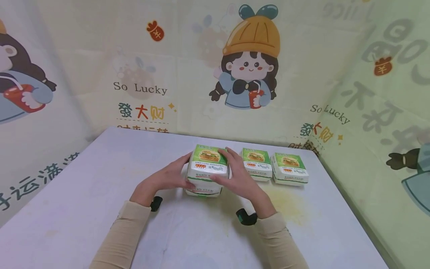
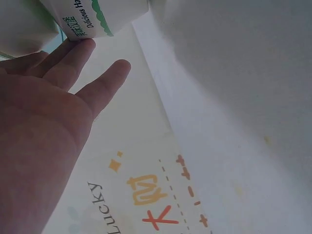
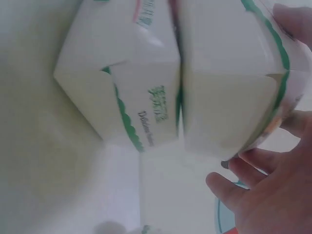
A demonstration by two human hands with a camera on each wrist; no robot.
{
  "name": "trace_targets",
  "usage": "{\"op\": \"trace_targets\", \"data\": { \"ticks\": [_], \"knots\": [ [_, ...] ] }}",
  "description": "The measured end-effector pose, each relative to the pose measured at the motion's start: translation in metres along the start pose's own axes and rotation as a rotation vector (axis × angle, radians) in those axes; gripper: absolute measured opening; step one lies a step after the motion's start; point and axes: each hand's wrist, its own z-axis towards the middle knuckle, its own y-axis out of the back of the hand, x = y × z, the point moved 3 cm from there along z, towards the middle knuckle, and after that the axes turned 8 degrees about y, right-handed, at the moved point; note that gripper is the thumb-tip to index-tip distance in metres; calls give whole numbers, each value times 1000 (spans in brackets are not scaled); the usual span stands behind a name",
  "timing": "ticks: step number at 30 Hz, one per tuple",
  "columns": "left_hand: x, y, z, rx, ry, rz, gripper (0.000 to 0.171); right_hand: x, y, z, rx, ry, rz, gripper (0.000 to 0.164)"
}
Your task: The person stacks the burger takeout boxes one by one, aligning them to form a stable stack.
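beige sleeves [image 1: 119,239] nearest; left hand [image 1: 164,177] and right hand [image 1: 240,180], half-open, grip upper box [image 1: 203,169], apparently atop lower box [image 1: 202,190].

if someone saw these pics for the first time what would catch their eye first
Probably the big cartoon figure in an orange hat, printed on the backdrop behind the table. Next would come the green-and-white upper box with its burger picture, directly above a lower box, between the left grip and right grip. Two matching boxes sit side by side to their right.
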Motion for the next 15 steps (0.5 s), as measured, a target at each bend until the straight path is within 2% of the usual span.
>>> {"op": "trace_targets", "data": {
  "ticks": [4, 8, 15],
  "knots": [
    [-1, 1, 0, 27, -29, -39, 117, 2, -2, 1, -8, 10, 2, 86],
    [-1, 2, -2, 27, -43, -51, 121, 2, -5, 2, -14, 16, -1, 87],
    [-3, 9, -10, -48, 18, -17, 135, 1, -4, 0, -7, 7, 4, 90]
  ]
}}
